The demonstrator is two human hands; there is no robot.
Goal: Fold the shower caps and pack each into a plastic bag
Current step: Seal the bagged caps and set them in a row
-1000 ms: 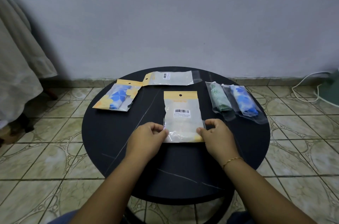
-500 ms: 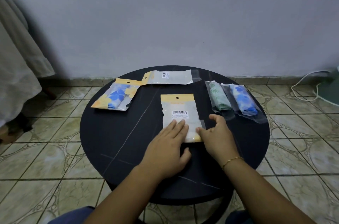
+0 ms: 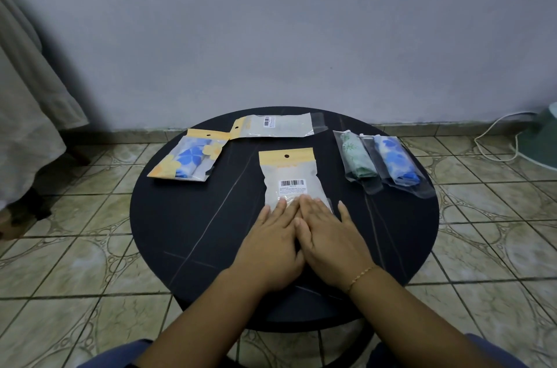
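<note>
A frosted plastic bag (image 3: 289, 177) with a yellow header and a barcode label lies in the middle of the round black table (image 3: 187, 217). My left hand (image 3: 272, 242) and my right hand (image 3: 328, 239) lie side by side, fingers straight, pressing flat on the bag's near end. A packed bag showing a blue flowered cap (image 3: 191, 158) lies at the left. Another frosted bag (image 3: 275, 125) lies at the back. Two clear sleeves at the right hold a rolled green cap (image 3: 357, 158) and a rolled blue cap (image 3: 394, 161).
A grey wall stands behind the table. Pale cloth (image 3: 27, 114) hangs at the left. A white cable (image 3: 497, 138) runs over the tiled floor at the right, beside a greenish object at the frame's edge.
Both hands pinched the bag's near corners a second ago. The left hand then laid itself flat on the bag, and the right hand has now flattened beside it.
</note>
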